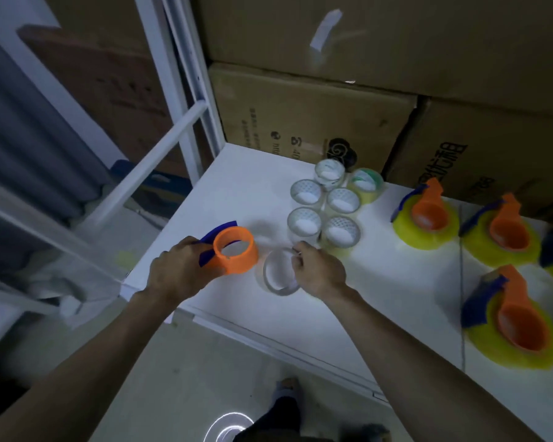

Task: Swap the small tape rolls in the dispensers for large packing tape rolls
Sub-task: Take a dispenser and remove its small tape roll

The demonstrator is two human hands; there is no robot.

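Left hand (179, 272) grips an orange dispenser (235, 250), right hand (320, 272) pinches a clear roll (276, 272); box print unreadable.

Both forearms extended forward, bare. Left hand (181, 271) curled in a grip; right hand (320, 271) pinching, fingers curled, knuckles up.

bare sleeveless forearms (428, 355), dark trouser leg (284, 413)

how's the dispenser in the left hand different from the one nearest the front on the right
The held dispenser is bare, with no roll on it; the front right dispenser sits inside a yellow roll. The left hand grips the first; the second lies untouched on the table. Both are orange with a blue blade.
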